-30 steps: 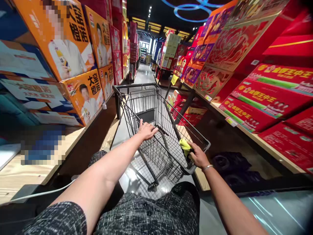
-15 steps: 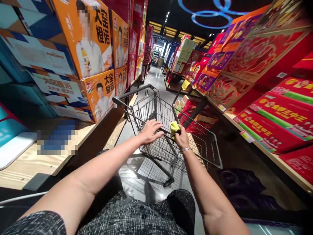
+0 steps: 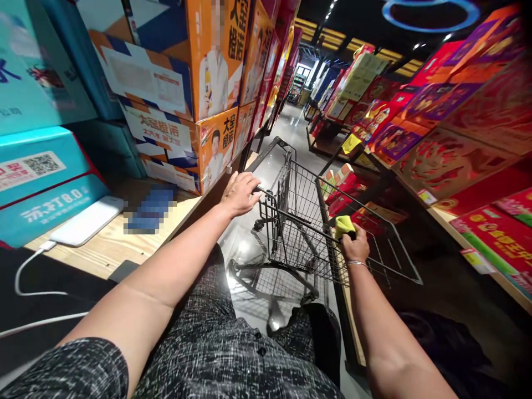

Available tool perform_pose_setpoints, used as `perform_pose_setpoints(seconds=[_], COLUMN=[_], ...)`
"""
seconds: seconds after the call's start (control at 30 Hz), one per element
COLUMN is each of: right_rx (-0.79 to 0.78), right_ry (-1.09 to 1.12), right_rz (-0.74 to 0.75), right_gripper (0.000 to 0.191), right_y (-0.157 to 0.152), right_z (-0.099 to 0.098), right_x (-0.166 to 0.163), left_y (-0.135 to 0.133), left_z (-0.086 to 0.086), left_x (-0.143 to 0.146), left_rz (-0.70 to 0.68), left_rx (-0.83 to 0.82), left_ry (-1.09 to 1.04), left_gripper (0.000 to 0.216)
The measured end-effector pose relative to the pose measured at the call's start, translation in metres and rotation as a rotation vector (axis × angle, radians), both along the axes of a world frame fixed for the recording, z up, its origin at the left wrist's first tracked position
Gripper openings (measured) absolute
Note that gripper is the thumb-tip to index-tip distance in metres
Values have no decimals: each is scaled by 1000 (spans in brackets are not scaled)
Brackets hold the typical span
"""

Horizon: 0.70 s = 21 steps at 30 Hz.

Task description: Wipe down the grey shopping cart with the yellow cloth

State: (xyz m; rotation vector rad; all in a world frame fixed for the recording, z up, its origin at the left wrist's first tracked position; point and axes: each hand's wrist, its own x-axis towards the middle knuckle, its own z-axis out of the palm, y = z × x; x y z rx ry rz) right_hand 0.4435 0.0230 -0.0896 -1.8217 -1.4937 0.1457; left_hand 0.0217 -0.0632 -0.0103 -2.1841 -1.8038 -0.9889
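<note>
My right hand [image 3: 357,244] is closed round a yellow-green cloth [image 3: 344,226] with a dark part beside it, at the rear bar of a black wire shopping cart [image 3: 299,224]. How firmly it also grips the bar is hidden. My left hand [image 3: 241,194] is palm down at the cart's rear left corner, its fingers stretched out and slightly bent. Whether those fingertips rest on the frame, I cannot tell. The cart stands tilted in view ahead of my legs, and its basket appears bare wire.
On the left wooden shelf [image 3: 93,257] lie a white power bank [image 3: 89,220] with a cable and a blurred blue item [image 3: 150,209]. Orange drink cartons [image 3: 218,147] stack above it. Red gift boxes [image 3: 490,235] line the right shelf. The aisle floor [image 3: 286,127] runs ahead between them.
My left hand has moved left, from above the cart's rear bar to its corner. My right hand keeps the cloth and has moved right. The view has turned left, showing more of the shelf.
</note>
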Motion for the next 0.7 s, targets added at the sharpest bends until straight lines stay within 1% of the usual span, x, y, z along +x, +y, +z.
perform_pose_setpoints(seconds=[0.17, 0.23, 0.27, 0.3, 0.33, 0.4, 0.47, 0.5, 0.57, 0.63, 0.7], right_rx=[60, 86, 114, 157, 208, 308, 330, 331, 331, 338, 352], right_ry=[116, 205, 250, 296, 342, 435, 559, 591, 578, 528, 489], right_rz=[-21, -36, -15, 39, 130, 387, 632, 718, 879, 1001, 1073], right_gripper=[69, 71, 71, 71, 72, 73, 71, 67, 58, 48, 43], right_y=[13, 15, 15, 13, 9, -3, -19, -29, -46, -61, -70], right_z=[-4, -3, -1, 3, 8, 21, 36, 44, 58, 70, 79], right_x=[21, 20, 14, 3, -14, -58, -108, -131, -168, -187, -192], left_y=[-20, -27, -30, -33, -35, -38, -39, -40, -40, -39, -39], left_z=[-5, -4, -3, -2, -1, 0, -1, -1, -2, -3, -3], left_x=[15, 21, 24, 28, 31, 36, 41, 42, 44, 44, 43], left_rz=[-1, -17, -24, -32, -40, -50, -54, -57, -69, -96, -127], left_rx=[63, 70, 69, 63, 54, 34, 20, 17, 11, -3, -28], left_ry=[-7, -26, -36, -45, -52, -68, -85, -94, -121, -165, -225], left_gripper=[37, 39, 39, 39, 39, 38, 37, 37, 42, 47, 49])
